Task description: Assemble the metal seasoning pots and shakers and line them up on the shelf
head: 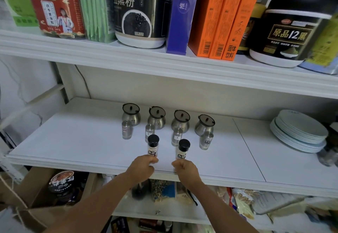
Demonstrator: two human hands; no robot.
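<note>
Head view: left hand (143,167) and right hand (184,168) each grip a black-capped bottle, hiding the bases.

Hands (164,168) hide both bottles' bases
</note>
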